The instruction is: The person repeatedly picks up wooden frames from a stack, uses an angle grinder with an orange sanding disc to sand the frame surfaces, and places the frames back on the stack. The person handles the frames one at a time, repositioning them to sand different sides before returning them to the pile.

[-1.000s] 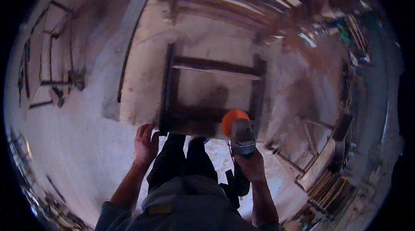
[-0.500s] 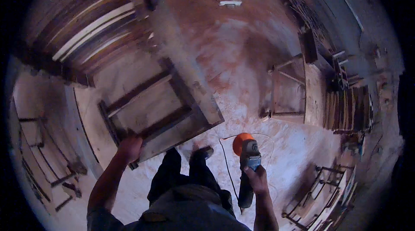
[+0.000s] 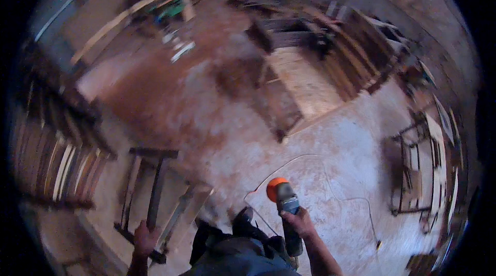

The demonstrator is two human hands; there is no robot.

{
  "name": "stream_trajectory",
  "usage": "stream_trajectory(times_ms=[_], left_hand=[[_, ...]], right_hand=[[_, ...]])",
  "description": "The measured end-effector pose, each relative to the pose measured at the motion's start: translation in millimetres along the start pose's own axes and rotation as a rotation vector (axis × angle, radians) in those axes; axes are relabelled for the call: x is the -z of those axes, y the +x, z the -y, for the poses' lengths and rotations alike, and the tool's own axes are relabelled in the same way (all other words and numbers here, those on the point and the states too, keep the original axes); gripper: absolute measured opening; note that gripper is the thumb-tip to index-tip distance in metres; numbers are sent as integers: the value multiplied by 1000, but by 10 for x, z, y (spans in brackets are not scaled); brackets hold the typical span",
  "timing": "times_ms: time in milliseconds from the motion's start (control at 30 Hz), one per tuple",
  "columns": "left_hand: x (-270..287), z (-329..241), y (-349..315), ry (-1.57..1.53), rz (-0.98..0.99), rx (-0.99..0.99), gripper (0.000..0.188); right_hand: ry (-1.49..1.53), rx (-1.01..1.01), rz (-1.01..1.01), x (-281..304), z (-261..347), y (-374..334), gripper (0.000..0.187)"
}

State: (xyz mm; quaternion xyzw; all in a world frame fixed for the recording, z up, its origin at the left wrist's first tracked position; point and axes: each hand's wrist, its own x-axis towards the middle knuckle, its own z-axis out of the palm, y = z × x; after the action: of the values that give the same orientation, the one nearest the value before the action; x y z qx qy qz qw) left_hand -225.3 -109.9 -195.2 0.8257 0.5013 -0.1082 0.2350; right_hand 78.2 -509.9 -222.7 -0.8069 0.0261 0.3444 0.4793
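Note:
My right hand [image 3: 300, 223] is wrapped around the body of an angle grinder [image 3: 288, 203] and holds it above the floor, right of my legs. An orange disc [image 3: 276, 190] sits at the grinder's far end. At the lower left, my left hand [image 3: 146, 237] is closed on the near end of a dark wooden frame [image 3: 156, 193]. That frame, built of rails joined at the corners, rests on a pale wooden work surface [image 3: 106, 214]. The fingers of the left hand are partly blurred.
A power cord [image 3: 297, 158] curves over the dusty floor [image 3: 341, 157]. Stacked boards [image 3: 64, 167] stand at the left. Ahead lies a table-like piece with a pale panel [image 3: 305, 82], beside more boards [image 3: 356, 49]. A dark frame rack [image 3: 413, 172] stands at the right.
My view has swung to the right, so the room's things appear shifted left. My left hand stays on the wooden frame, and my right hand still holds the grinder.

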Motion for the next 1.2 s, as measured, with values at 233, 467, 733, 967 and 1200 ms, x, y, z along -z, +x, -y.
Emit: stream_trajectory(times_ms=[233,467,733,967,1200], left_hand=[[-84,-1669,533,74,-62,-232,47],[43,-3433,1589,80,-168,-595,47],[214,-5895,3080,228,-132,-816,44],[143,-7748,4415,315,-153,-1030,39],[-232,-8960,5195,338,-41,-1045,37]], right_hand=[[40,-75,-236,759,-229,-29,48],[294,-116,-492,1050,-710,-94,37],[367,-332,-658,1397,-169,352,62],[293,-467,-671,1626,911,985,53],[364,-615,-743,1695,1134,1440,44]])
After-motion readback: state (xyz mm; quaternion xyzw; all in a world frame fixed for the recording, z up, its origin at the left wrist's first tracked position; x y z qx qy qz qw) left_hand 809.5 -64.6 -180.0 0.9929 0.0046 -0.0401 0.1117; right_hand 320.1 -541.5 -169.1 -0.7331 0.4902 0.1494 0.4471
